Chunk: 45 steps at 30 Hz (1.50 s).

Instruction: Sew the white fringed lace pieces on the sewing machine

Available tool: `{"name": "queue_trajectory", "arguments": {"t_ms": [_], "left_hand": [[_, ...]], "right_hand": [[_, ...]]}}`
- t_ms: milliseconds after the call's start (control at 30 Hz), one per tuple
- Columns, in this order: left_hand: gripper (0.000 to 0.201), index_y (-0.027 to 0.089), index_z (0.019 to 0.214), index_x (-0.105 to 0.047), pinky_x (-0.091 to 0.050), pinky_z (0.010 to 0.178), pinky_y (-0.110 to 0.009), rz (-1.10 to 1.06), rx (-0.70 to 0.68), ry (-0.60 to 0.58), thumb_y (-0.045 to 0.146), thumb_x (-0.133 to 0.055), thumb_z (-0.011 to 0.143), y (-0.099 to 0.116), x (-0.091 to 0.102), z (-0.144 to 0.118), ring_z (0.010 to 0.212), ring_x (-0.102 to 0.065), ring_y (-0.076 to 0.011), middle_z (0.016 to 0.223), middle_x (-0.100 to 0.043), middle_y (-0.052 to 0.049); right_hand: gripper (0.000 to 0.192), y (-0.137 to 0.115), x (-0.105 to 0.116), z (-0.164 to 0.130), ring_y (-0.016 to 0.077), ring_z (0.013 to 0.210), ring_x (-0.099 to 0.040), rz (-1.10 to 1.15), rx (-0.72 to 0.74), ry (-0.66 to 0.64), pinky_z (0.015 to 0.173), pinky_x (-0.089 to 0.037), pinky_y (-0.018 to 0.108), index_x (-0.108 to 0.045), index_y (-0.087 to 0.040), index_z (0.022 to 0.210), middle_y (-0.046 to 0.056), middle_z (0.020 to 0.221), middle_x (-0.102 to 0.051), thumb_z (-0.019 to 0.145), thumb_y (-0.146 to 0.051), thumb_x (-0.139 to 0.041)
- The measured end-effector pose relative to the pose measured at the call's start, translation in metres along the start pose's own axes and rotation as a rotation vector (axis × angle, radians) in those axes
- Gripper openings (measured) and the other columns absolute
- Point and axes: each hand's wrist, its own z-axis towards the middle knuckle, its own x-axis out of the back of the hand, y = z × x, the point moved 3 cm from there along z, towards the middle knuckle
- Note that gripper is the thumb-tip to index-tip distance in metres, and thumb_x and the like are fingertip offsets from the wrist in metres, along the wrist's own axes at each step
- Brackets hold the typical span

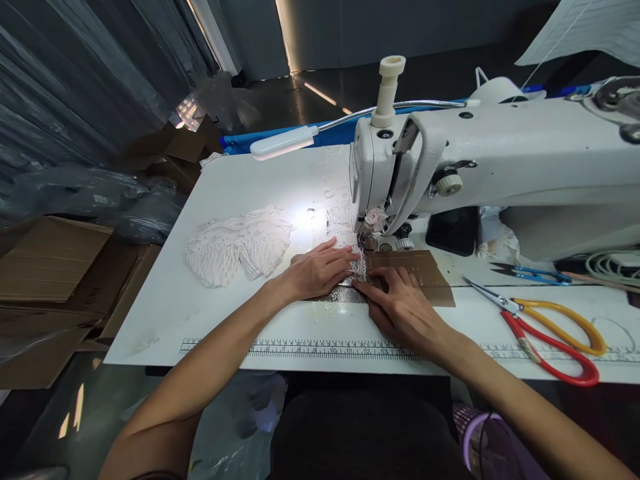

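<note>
My left hand (pixel 320 270) lies flat on a strip of white lace (pixel 357 261) just in front of the needle of a white sewing machine (pixel 480 167), fingers pressing the lace down. My right hand (pixel 400 308) rests beside it with fingers extended, fingertips touching the lace edge and a brown cardboard piece (pixel 423 270) taped on the machine bed. A pile of white lace pieces (pixel 240 247) lies to the left of my left hand, lit by the machine's lamp (pixel 283 142).
Red and yellow handled scissors (pixel 550 330) and small blue snips (pixel 525 272) lie on the white table (pixel 165 300) at the right. A printed ruler (pixel 300 348) runs along the front edge. Cardboard boxes (pixel 50 267) and plastic bags sit on the floor at left.
</note>
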Motion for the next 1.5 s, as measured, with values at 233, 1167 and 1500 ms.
{"name": "queue_trajectory", "arguments": {"t_ms": [233,1167,1500], "left_hand": [[0.011,0.014,0.096,-0.064,-0.058,0.097,-0.041,-0.098,0.082,0.205,0.018,-0.054,0.098,0.0,0.009,0.005,0.101,-0.07,-0.0176,0.111,-0.072,-0.011],[0.012,0.021,0.093,-0.067,-0.048,0.098,-0.042,0.196,-0.104,-0.007,0.023,-0.056,0.098,0.013,0.003,0.003,0.084,-0.066,-0.0143,0.104,-0.071,-0.002],[0.012,0.019,0.087,-0.067,-0.051,0.081,-0.035,0.298,-0.184,0.068,0.019,-0.059,0.096,0.018,0.003,0.004,0.078,-0.063,-0.0139,0.099,-0.072,-0.003]], "right_hand": [[0.042,0.006,-0.002,0.004,0.0325,0.102,-0.048,0.003,-0.071,0.051,0.084,-0.05,0.049,-0.054,-0.012,0.136,0.021,0.118,-0.051,0.096,-0.021,-0.046],[0.035,0.054,0.001,0.028,0.0265,0.107,-0.058,0.271,0.044,0.081,0.092,-0.051,0.045,-0.067,-0.021,0.122,0.013,0.114,-0.055,0.094,-0.019,-0.046],[0.035,0.052,-0.001,0.024,0.029,0.107,-0.057,0.262,0.022,0.068,0.095,-0.051,0.051,-0.068,-0.023,0.124,0.013,0.112,-0.054,0.095,-0.021,-0.048]]}}
